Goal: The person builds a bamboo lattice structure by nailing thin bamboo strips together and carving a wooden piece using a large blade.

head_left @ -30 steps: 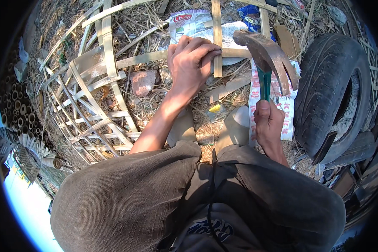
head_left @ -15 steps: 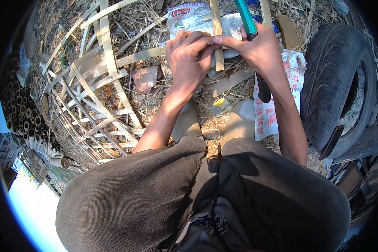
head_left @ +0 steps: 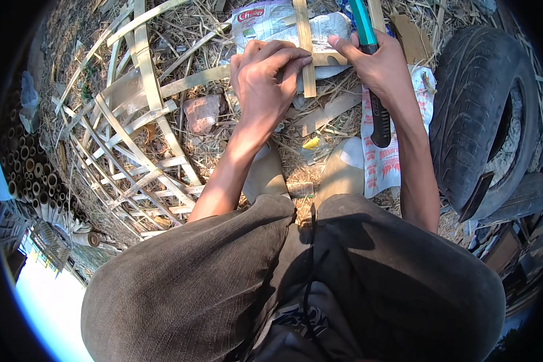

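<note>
My left hand [head_left: 265, 78] is closed in a pinch, thumb and fingertips meeting at the edge of an upright bamboo strip [head_left: 309, 78]. A second, flat bamboo strip [head_left: 202, 79] runs crosswise behind that hand and shows again beyond the upright one. My right hand [head_left: 383, 66] is wrapped round a long teal-and-black tool [head_left: 381, 123]. Its ridged black grip points down toward me, and the teal part leaves the picture at the top, so its working end is hidden. The right thumb stretches toward the strips without touching them.
An open lattice of woven bamboo strips [head_left: 145, 139] spreads at the left. A worn tyre [head_left: 473, 108] lies at the right. Near my shoes [head_left: 344, 172] are a brick chunk [head_left: 203, 114] and a printed white sack piece [head_left: 383, 166]. Bamboo poles [head_left: 36, 175] are stacked far left.
My right thumb has come away from the upright strip, and the right hand has shifted slightly right with the tool. My left hand keeps its pinch. The whole view has shifted slightly.
</note>
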`<state>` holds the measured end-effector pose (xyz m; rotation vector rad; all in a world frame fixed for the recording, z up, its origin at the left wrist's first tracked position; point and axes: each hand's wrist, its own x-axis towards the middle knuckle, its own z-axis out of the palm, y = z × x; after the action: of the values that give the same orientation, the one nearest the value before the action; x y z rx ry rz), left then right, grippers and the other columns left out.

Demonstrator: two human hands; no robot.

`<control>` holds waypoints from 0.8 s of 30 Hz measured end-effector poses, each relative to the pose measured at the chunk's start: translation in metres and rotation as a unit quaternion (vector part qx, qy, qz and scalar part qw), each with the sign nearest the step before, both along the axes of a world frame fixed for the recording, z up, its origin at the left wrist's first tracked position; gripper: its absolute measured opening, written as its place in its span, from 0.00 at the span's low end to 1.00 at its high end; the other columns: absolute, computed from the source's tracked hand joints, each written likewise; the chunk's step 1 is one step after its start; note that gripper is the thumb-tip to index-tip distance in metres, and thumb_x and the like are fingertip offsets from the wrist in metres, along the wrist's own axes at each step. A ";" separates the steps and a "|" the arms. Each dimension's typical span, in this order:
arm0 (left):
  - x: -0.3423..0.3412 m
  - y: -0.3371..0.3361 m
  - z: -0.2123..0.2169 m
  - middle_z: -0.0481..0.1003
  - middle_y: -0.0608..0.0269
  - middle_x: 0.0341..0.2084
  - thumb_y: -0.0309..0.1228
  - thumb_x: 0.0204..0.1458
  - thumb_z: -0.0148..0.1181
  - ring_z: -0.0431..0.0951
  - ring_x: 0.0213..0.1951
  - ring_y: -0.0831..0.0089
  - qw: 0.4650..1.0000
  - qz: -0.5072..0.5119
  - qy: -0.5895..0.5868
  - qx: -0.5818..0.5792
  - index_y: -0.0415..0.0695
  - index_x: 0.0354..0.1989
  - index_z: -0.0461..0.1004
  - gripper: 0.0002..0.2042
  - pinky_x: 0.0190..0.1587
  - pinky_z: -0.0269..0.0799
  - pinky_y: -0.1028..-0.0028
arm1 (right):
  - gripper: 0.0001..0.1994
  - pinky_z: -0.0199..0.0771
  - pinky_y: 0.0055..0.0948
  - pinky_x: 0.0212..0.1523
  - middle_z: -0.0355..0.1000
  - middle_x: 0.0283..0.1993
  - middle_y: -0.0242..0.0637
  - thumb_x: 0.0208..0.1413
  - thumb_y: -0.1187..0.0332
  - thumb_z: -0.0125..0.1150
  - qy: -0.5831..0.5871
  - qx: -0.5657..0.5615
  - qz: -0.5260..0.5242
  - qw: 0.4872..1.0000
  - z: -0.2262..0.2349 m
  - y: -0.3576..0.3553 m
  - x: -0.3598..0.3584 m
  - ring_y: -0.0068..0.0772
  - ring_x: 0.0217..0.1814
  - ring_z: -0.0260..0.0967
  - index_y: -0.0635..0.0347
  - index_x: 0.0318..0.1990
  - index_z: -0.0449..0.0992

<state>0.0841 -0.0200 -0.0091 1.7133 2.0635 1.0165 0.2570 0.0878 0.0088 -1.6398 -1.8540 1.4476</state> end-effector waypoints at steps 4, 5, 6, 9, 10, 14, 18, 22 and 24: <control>-0.001 0.002 0.003 0.82 0.73 0.31 0.34 0.49 0.73 0.75 0.36 0.71 1.000 0.011 -0.021 0.001 0.49 0.30 0.86 0.05 0.43 0.63 0.70 | 0.21 0.57 0.26 0.23 0.64 0.19 0.23 0.55 0.52 0.73 0.016 -0.036 -0.061 0.997 0.010 0.003 0.015 0.16 0.21 0.57 0.59 0.25 0.74; -0.001 0.002 0.003 0.82 0.74 0.29 0.36 0.49 0.73 0.74 0.36 0.71 0.998 0.016 -0.062 0.003 0.49 0.28 0.85 0.06 0.43 0.60 0.69 | 0.20 0.57 0.25 0.23 0.64 0.19 0.23 0.56 0.51 0.72 0.019 -0.048 -0.089 0.995 0.013 0.002 0.020 0.15 0.21 0.57 0.58 0.26 0.74; -0.002 0.002 0.002 0.82 0.74 0.29 0.36 0.49 0.73 0.74 0.36 0.71 0.998 0.014 -0.062 0.006 0.49 0.28 0.85 0.06 0.43 0.60 0.69 | 0.20 0.56 0.25 0.24 0.64 0.20 0.22 0.56 0.51 0.71 0.023 -0.062 -0.117 0.991 0.014 0.000 0.024 0.15 0.22 0.57 0.58 0.27 0.75; -0.001 0.001 0.004 0.82 0.73 0.30 0.36 0.49 0.74 0.74 0.37 0.71 0.998 0.025 -0.054 -0.021 0.49 0.25 0.85 0.07 0.44 0.63 0.68 | 0.20 0.56 0.23 0.23 0.63 0.18 0.21 0.59 0.52 0.70 0.039 -0.080 -0.151 0.984 0.017 -0.006 0.035 0.14 0.20 0.56 0.57 0.25 0.74; 0.000 0.002 0.007 0.82 0.73 0.30 0.36 0.49 0.74 0.74 0.37 0.71 0.998 0.022 -0.054 -0.022 0.49 0.25 0.85 0.07 0.44 0.63 0.68 | 0.21 0.56 0.23 0.23 0.63 0.18 0.21 0.59 0.52 0.70 0.039 -0.098 -0.163 0.981 0.016 -0.007 0.041 0.14 0.20 0.57 0.57 0.24 0.73; -0.001 0.009 0.017 0.82 0.71 0.38 0.32 0.45 0.74 0.74 0.43 0.68 0.990 -0.039 -0.130 -0.030 0.53 0.32 0.87 0.05 0.51 0.66 0.67 | 0.21 0.57 0.23 0.22 0.63 0.17 0.21 0.60 0.52 0.69 0.039 -0.069 -0.151 0.985 0.007 -0.011 0.052 0.14 0.19 0.57 0.57 0.23 0.72; 0.010 0.036 0.024 0.80 0.67 0.46 0.33 0.47 0.72 0.71 0.52 0.62 0.996 -0.090 0.024 -0.018 0.50 0.37 0.87 0.09 0.54 0.64 0.61 | 0.22 0.57 0.24 0.22 0.64 0.17 0.22 0.59 0.50 0.70 0.029 -0.091 -0.158 0.983 0.000 -0.019 0.050 0.15 0.19 0.58 0.56 0.23 0.71; 0.012 0.054 0.026 0.76 0.68 0.48 0.38 0.52 0.69 0.68 0.57 0.60 0.969 -0.146 0.186 -0.066 0.52 0.38 0.87 0.08 0.57 0.62 0.58 | 0.18 0.53 0.21 0.15 0.62 0.17 0.19 0.60 0.52 0.70 0.041 -0.081 -0.141 0.986 -0.005 -0.019 0.056 0.12 0.14 0.55 0.55 0.28 0.74; 0.012 0.059 0.032 0.75 0.67 0.48 0.36 0.51 0.68 0.69 0.56 0.60 0.956 -0.175 0.213 -0.095 0.52 0.37 0.88 0.07 0.57 0.63 0.59 | 0.18 0.53 0.21 0.15 0.62 0.16 0.20 0.60 0.52 0.70 0.046 -0.080 -0.139 0.986 -0.005 -0.019 0.057 0.12 0.14 0.55 0.55 0.28 0.74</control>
<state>0.0965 0.0391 0.0233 2.2301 1.8968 0.3498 0.3144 0.0692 0.0034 -1.7890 -1.4237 1.5512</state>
